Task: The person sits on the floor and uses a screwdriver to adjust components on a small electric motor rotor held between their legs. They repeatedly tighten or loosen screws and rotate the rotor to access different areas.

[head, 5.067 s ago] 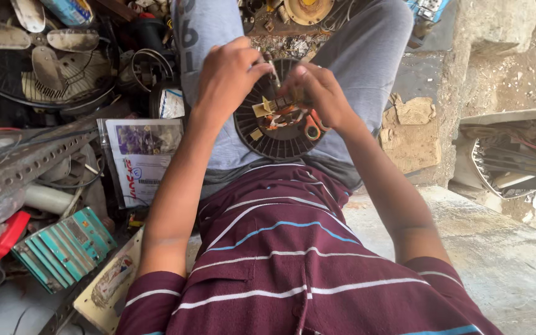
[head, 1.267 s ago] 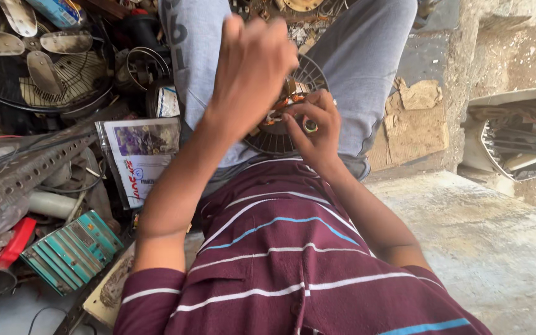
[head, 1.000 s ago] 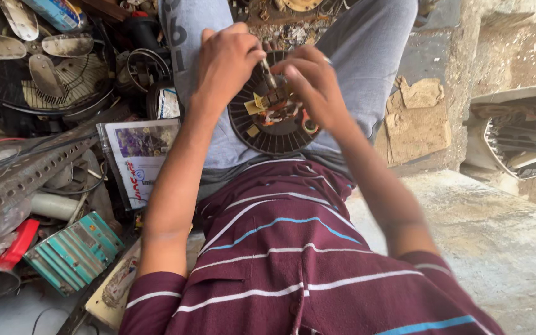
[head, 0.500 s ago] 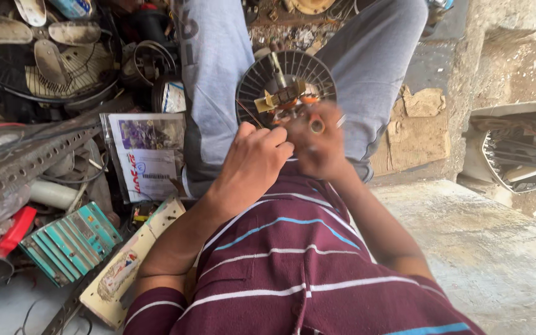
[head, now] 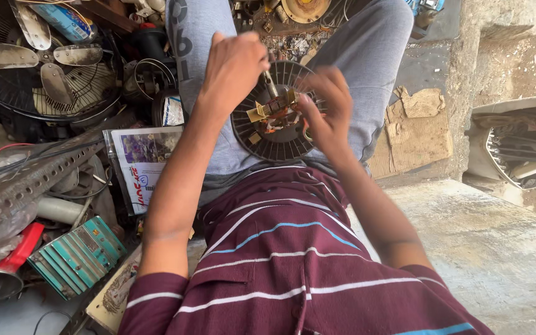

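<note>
The person's left hand point(head: 234, 68) is closed around a thin metal tool point(head: 270, 84), fingers curled together above the top edge of a round, dark slotted motor part point(head: 268, 139) that rests on the lap between the grey-trousered thighs. The tool's tip points down from that grip toward the yellow and orange wiring point(head: 274, 110) at the part's centre. The right hand point(head: 324, 108) sits just to the other side of the wiring, fingers bent and pinched on the part's right rim, with the thumb pressing near the coils; a small green ring point(head: 306, 131) shows just under it. Well away from the left grip, past the forearm, lie a printed paper sheet point(head: 141, 164), a teal finned block point(head: 79, 254), a perforated metal bar point(head: 29, 186) and a grey fan with blades point(head: 32, 59). Beyond the right hand, torn cardboard point(head: 414, 127) lies on the concrete.
</note>
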